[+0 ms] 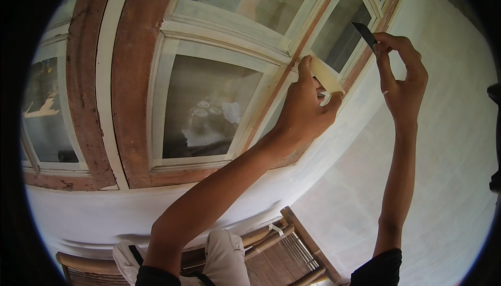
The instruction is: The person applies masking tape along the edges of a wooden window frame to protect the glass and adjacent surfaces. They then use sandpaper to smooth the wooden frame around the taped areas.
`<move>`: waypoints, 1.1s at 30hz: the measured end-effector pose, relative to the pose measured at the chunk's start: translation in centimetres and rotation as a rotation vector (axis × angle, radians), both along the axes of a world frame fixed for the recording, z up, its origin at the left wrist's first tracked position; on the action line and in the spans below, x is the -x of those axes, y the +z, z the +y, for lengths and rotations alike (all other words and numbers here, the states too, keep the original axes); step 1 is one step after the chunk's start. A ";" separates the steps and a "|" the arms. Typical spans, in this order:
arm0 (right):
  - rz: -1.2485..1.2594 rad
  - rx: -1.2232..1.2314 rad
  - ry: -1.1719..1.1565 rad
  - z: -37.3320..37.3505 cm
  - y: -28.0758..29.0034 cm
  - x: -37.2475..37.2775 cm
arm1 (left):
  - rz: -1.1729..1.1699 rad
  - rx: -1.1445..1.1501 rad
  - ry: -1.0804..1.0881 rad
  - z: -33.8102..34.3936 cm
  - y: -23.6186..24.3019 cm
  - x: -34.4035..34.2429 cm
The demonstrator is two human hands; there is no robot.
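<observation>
My left hand (308, 108) is on the window (271, 43), its fingers and thumb at the two ends of a pale yellow tape-like strip (326, 75) across the white bar between panes. The curled middle fingers are partly hidden. My right hand (396, 75) is raised at the window's right edge, pinching a thin, dark flat blade (360, 30) between thumb and fingertips. The window's brown and white frame (135, 103) has pale border strips around its panes.
A second window panel (49, 108) stands at the left. A white wall (443, 129) runs down the right and below the windows. At the bottom, a bamboo bench (271, 260) is under my light-trousered legs (222, 257).
</observation>
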State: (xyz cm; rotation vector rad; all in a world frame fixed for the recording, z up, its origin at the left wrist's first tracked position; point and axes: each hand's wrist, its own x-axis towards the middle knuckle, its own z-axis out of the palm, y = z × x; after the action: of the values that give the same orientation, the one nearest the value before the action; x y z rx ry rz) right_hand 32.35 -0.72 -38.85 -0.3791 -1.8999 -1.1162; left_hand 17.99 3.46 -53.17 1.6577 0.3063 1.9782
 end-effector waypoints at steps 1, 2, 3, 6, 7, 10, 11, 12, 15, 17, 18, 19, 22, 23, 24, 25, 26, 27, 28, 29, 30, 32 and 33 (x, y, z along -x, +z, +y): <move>0.102 0.045 0.035 -0.1 -1.5 -1.1 | 0.095 0.034 0.009 -0.5 -0.2 -0.2; 0.212 0.099 0.061 -0.2 -3.2 -2.3 | 0.130 0.002 -0.002 -1.2 -0.6 -0.5; 0.322 0.107 0.089 -0.3 -5.2 -3.7 | 0.128 0.009 -0.019 -1.9 -1.1 -0.6; 0.729 0.328 0.212 -1.4 -14.8 -7.9 | 0.059 0.016 -0.119 -4.2 -4.2 0.7; 0.821 0.533 0.197 -2.1 -19.3 -8.9 | 0.095 0.027 -0.016 -5.1 -6.0 1.9; 0.728 1.177 0.018 -3.5 -35.8 -9.0 | 0.109 0.082 0.058 -8.7 -12.7 6.6; 0.759 1.575 0.120 -4.5 -41.9 -8.1 | 0.148 0.158 0.107 -10.2 -14.8 8.2; 0.617 1.865 -0.027 -5.7 -47.1 -7.6 | 0.135 0.200 0.126 -11.7 -16.8 9.7; 0.448 2.045 0.030 -10.3 -58.5 -6.1 | 0.112 0.425 0.238 -16.5 -22.2 13.4; 0.440 2.137 0.026 -12.4 -61.9 -5.8 | 0.136 0.624 0.273 -19.8 -25.9 15.4; 0.430 2.169 -0.038 -13.0 -62.9 -5.6 | 0.129 0.687 0.255 -21.1 -27.8 16.2; 0.490 2.120 0.045 -13.6 -63.6 -5.6 | 0.145 0.748 0.239 -22.2 -29.8 17.0; 0.474 2.041 0.056 -14.2 -64.6 -5.5 | 0.161 0.896 0.215 -24.3 -35.9 18.8; 0.431 2.071 -0.043 -14.2 -64.9 -5.4 | 0.158 0.951 0.220 -24.9 -37.7 19.1; 0.396 2.046 -0.053 -14.2 -65.0 -5.2 | 0.155 1.005 0.228 -25.4 -39.5 19.3; 0.361 2.016 -0.061 -14.2 -65.0 -5.0 | 0.160 1.031 0.234 -25.9 -41.1 19.3; 0.365 1.930 -0.023 -13.8 -64.7 -4.7 | 0.165 1.044 0.243 -26.4 -42.4 19.3; 0.265 1.915 -0.101 -13.6 -63.9 -4.4 | 0.115 1.092 0.213 -26.9 -43.4 19.1; 0.194 1.833 -0.152 -13.2 -62.6 -4.1 | 0.061 1.099 0.189 -27.4 -44.2 18.8; 0.185 1.939 -0.193 -12.5 -60.9 -3.6 | 0.032 1.079 0.152 -27.8 -44.8 18.6; 0.235 1.897 -0.205 -11.6 -58.7 -2.7 | 0.059 1.100 0.188 -28.0 -45.3 18.3; 0.338 1.853 -0.134 -8.4 -52.6 -1.2 | 0.042 1.062 0.134 -27.9 -45.9 17.8; 0.443 1.704 -0.014 -6.8 -49.2 -0.3 | 0.041 1.097 0.131 -27.7 -46.2 17.7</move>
State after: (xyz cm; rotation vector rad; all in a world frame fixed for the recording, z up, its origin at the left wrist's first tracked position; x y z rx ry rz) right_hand 32.61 -7.49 -88.03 -1.3609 -1.9432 0.8210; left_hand 0.33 -24.28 -99.36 0.9441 1.2626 1.3779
